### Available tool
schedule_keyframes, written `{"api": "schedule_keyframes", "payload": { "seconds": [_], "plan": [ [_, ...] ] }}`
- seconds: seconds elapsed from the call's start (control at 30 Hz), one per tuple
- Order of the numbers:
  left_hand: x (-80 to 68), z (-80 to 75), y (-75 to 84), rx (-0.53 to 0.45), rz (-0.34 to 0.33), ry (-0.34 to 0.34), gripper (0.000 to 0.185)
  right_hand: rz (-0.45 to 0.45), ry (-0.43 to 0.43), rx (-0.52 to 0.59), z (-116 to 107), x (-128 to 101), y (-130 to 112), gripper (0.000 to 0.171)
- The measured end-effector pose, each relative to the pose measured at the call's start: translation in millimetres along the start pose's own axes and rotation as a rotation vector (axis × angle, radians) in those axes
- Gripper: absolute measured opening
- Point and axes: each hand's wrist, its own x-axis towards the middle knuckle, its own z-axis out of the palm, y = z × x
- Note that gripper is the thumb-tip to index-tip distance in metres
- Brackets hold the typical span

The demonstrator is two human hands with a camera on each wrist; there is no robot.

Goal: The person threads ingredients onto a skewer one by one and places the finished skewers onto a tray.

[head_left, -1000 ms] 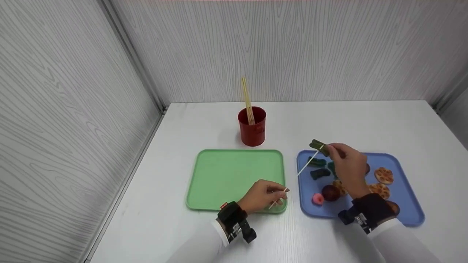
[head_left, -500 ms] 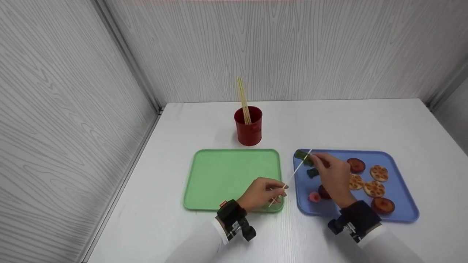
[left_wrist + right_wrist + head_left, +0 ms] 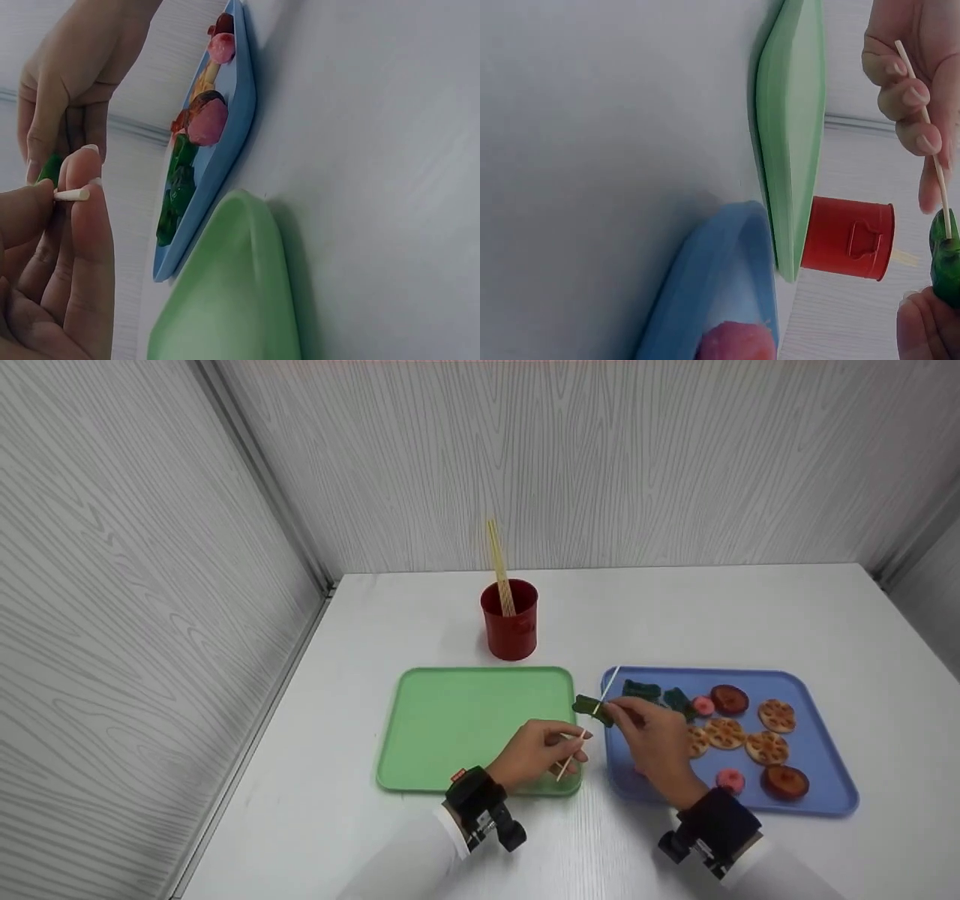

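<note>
My left hand (image 3: 576, 746) pinches the lower end of a thin wooden skewer (image 3: 606, 687) over the green tray's (image 3: 465, 712) near right corner. A dark green food piece (image 3: 587, 707) is threaded on the skewer about midway. My right hand (image 3: 609, 711) pinches that piece, between the two trays. In the left wrist view, fingertips (image 3: 84, 196) clamp the skewer's blunt end (image 3: 73, 195), with the green piece (image 3: 49, 168) just behind. In the right wrist view, the skewer (image 3: 924, 127) runs into the green piece (image 3: 946, 262).
A blue tray (image 3: 821, 735) at the right holds green pieces, pink pieces, brown rounds and lattice-patterned slices. A red cup (image 3: 511, 619) with spare skewers (image 3: 498, 562) stands behind the green tray. Grey panel walls enclose the white table at the left and back.
My right hand has come down and left with the green piece, sliding it along the skewer toward my left hand. The skewer's tip now sticks out beyond the piece. The left hand barely moved.
</note>
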Motion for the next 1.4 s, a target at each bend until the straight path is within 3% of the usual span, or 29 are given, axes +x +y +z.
{"api": "schedule_keyframes", "payload": {
  "seconds": [0.17, 0.4, 0.57, 0.73, 1.0, 1.17, 1.3, 1.4],
  "plan": [
    [-1.1, 0.0, 1.5, 0.005, 0.009, 0.014, 0.026, -0.047, -0.003, 0.001, 5, -6, -2, 0.007],
    [-0.5, -1.2, -1.1, 0.021, 0.006, 0.029, 0.026, -0.042, -0.005, 0.018, 10, -11, -5, 0.007],
    [-0.4, -0.8, -1.5, -0.016, -0.019, 0.014, 0.027, -0.030, 0.003, 0.004, 10, -11, -4, 0.007],
    [-2.5, -1.8, -1.0, 0.016, -0.024, -0.024, 0.026, -0.011, 0.002, -0.005, 9, -12, -1, 0.008],
    [-3.5, -1.9, -4.0, 0.048, 0.003, -0.031, 0.023, 0.043, -0.085, -0.016, 7, -10, 2, 0.011],
    [-3.2, -3.4, -5.7, 0.059, 0.004, -0.023, 0.022, 0.146, -0.145, 0.009, 0, -6, 8, 0.018],
    [-2.7, -4.2, -6.6, 0.046, -0.013, -0.014, 0.021, 0.204, -0.158, -0.040, -11, 1, 22, 0.021],
    [-3.0, -4.4, -6.7, 0.042, -0.022, -0.009, 0.022, 0.196, -0.151, -0.133, -20, 6, 39, 0.020]
  ]
}}
